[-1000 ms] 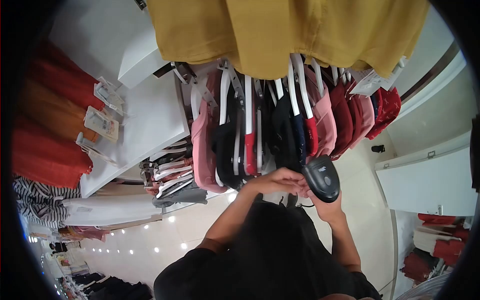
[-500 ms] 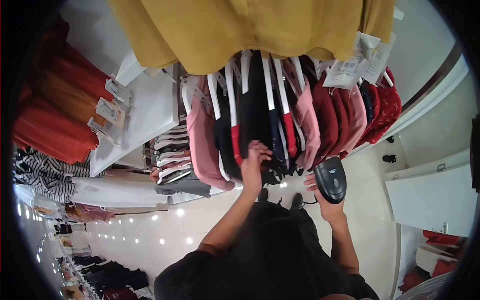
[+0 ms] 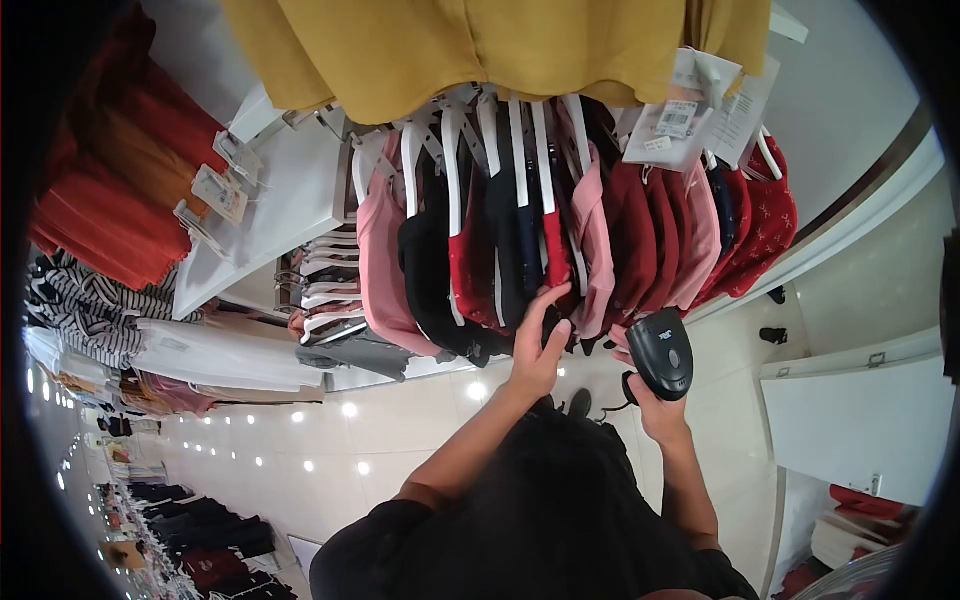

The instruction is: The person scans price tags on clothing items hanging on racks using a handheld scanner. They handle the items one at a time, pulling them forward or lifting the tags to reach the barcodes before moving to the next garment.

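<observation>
In the head view, my left hand (image 3: 540, 345) is at the lower edge of the hanging clothes, fingers apart, its fingertips against a red garment (image 3: 555, 248). Just left of it hang a black garment (image 3: 508, 235) and a red patterned one (image 3: 475, 275). My right hand (image 3: 655, 405) is wrapped round a black handheld scanner (image 3: 660, 355), below the dark red garments (image 3: 630, 235). White hangers (image 3: 453, 165) carry the row. Whether my left fingertips grip the cloth is hard to tell.
A mustard garment (image 3: 480, 45) with paper tags (image 3: 675, 120) hangs over the row. To the left are a white shelf (image 3: 265, 225) and orange-red clothes (image 3: 110, 210). A white cabinet (image 3: 850, 420) stands at the right.
My left hand has moved right and slightly down along the row. The black garments are spread differently, and a red patterned one shows between them. The right hand still holds the scanner.
</observation>
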Action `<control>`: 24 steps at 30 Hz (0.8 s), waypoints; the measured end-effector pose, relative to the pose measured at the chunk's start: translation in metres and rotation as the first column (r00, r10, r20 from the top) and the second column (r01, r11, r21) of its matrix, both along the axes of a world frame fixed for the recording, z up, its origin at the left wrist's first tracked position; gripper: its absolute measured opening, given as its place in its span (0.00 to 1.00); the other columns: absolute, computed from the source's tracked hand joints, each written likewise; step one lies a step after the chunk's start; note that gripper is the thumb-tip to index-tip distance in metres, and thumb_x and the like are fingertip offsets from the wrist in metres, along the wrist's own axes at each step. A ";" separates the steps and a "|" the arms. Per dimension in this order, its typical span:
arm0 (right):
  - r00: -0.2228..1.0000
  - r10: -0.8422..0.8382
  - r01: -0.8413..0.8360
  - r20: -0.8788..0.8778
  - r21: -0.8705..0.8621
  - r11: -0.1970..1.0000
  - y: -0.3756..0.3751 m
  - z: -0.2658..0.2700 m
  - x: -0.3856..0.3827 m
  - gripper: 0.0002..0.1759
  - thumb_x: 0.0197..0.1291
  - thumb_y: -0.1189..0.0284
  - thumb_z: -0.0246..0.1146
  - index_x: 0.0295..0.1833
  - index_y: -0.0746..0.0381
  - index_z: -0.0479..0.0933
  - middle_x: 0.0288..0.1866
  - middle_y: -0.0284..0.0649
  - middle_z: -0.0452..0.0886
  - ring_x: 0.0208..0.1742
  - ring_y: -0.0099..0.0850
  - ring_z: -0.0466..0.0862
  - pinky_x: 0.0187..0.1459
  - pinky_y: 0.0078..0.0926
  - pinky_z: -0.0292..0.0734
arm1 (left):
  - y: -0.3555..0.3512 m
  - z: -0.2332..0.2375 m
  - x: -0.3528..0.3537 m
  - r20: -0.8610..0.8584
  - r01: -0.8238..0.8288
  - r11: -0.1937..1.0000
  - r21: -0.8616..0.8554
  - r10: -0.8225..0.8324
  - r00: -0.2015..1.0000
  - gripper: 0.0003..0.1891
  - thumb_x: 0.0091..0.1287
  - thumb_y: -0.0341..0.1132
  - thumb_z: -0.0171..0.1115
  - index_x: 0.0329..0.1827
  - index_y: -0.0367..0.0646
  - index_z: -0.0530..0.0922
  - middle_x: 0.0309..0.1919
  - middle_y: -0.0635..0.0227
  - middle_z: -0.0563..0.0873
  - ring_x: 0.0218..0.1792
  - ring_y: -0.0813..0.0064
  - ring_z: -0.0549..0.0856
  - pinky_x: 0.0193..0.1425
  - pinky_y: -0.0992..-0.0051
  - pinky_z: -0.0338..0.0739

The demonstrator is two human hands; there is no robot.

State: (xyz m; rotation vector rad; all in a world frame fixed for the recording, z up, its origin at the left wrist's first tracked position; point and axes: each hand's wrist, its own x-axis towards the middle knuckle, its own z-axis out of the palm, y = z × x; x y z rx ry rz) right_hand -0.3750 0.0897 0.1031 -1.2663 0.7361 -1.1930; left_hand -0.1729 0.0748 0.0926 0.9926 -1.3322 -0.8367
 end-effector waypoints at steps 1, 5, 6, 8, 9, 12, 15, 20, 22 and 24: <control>1.000 -0.005 0.005 0.003 -0.006 1.000 -0.002 0.001 0.003 0.21 0.58 0.84 0.60 0.59 0.71 0.73 0.55 0.45 0.81 0.55 0.30 0.81 0.56 0.28 0.74 | 0.000 0.001 0.001 0.052 -0.040 0.999 -0.018 0.041 0.998 0.28 0.71 0.35 0.50 0.71 0.28 0.60 0.72 0.50 0.64 0.74 0.62 0.61 0.76 0.65 0.52; 0.993 0.029 -0.028 -0.115 0.006 1.000 -0.012 -0.001 0.012 0.20 0.56 0.83 0.63 0.57 0.68 0.75 0.51 0.40 0.82 0.50 0.25 0.80 0.54 0.26 0.73 | 0.003 0.001 0.015 0.188 -0.094 0.995 -0.018 0.096 0.977 0.33 0.71 0.35 0.51 0.75 0.29 0.52 0.74 0.48 0.59 0.75 0.60 0.59 0.76 0.65 0.49; 0.989 -0.004 0.000 -0.145 -0.027 1.000 -0.016 0.008 0.021 0.19 0.57 0.82 0.64 0.56 0.66 0.76 0.48 0.36 0.81 0.47 0.22 0.79 0.51 0.23 0.73 | 0.002 0.004 0.020 0.206 -0.094 0.995 0.015 0.089 0.975 0.34 0.70 0.35 0.51 0.75 0.28 0.51 0.75 0.47 0.58 0.75 0.58 0.59 0.77 0.65 0.48; 0.977 0.006 -0.003 -0.213 0.014 1.000 -0.022 0.010 0.030 0.19 0.57 0.81 0.65 0.56 0.66 0.76 0.47 0.35 0.81 0.46 0.21 0.78 0.50 0.23 0.73 | 0.000 0.006 0.026 0.188 -0.126 0.992 -0.003 0.124 0.974 0.34 0.70 0.35 0.53 0.75 0.28 0.53 0.72 0.45 0.61 0.74 0.56 0.62 0.76 0.65 0.51; 0.963 0.004 0.014 -0.270 0.064 0.998 -0.023 0.011 0.031 0.20 0.57 0.81 0.65 0.56 0.66 0.76 0.46 0.34 0.80 0.45 0.20 0.77 0.49 0.22 0.73 | -0.002 0.007 0.027 0.181 -0.144 0.990 -0.012 0.144 0.973 0.33 0.70 0.34 0.54 0.74 0.28 0.55 0.70 0.43 0.65 0.72 0.54 0.65 0.75 0.65 0.54; 0.970 -0.040 0.047 -0.238 0.022 0.999 -0.028 0.020 0.045 0.16 0.59 0.78 0.66 0.54 0.64 0.76 0.38 0.31 0.79 0.38 0.17 0.75 0.41 0.19 0.72 | -0.003 0.001 0.031 0.131 -0.094 0.996 0.013 0.091 0.987 0.34 0.70 0.33 0.55 0.75 0.30 0.54 0.72 0.44 0.62 0.73 0.55 0.63 0.75 0.66 0.54; 0.958 -0.006 0.035 -0.286 0.098 0.995 -0.025 0.020 0.045 0.14 0.60 0.77 0.66 0.51 0.64 0.76 0.38 0.31 0.80 0.39 0.18 0.76 0.42 0.21 0.72 | 0.000 0.004 0.034 0.103 -0.034 0.999 0.014 0.032 0.994 0.35 0.69 0.33 0.55 0.76 0.31 0.51 0.73 0.44 0.59 0.75 0.55 0.60 0.76 0.65 0.53; 0.957 -0.053 0.058 -0.284 0.007 0.998 -0.026 0.023 0.061 0.12 0.61 0.75 0.66 0.50 0.66 0.77 0.39 0.34 0.83 0.40 0.21 0.79 0.46 0.23 0.75 | -0.008 0.001 0.034 0.027 0.087 0.996 -0.020 -0.087 0.996 0.40 0.69 0.31 0.55 0.78 0.34 0.41 0.76 0.45 0.51 0.77 0.54 0.55 0.77 0.59 0.50; 0.962 -0.034 0.040 -0.271 0.017 0.999 -0.028 0.030 0.063 0.12 0.61 0.75 0.66 0.50 0.66 0.77 0.40 0.34 0.83 0.41 0.22 0.80 0.47 0.23 0.75 | -0.012 -0.001 0.034 0.033 0.126 0.992 -0.015 -0.125 0.992 0.41 0.69 0.32 0.55 0.78 0.36 0.39 0.76 0.45 0.50 0.77 0.53 0.54 0.77 0.58 0.49; 0.952 -0.007 0.026 -0.307 0.058 0.998 -0.026 0.026 0.060 0.13 0.60 0.76 0.66 0.51 0.65 0.77 0.42 0.35 0.84 0.42 0.23 0.81 0.48 0.25 0.76 | -0.013 -0.002 0.033 0.037 0.144 0.990 -0.005 -0.144 0.989 0.43 0.69 0.33 0.56 0.79 0.41 0.36 0.77 0.45 0.50 0.77 0.53 0.54 0.77 0.56 0.47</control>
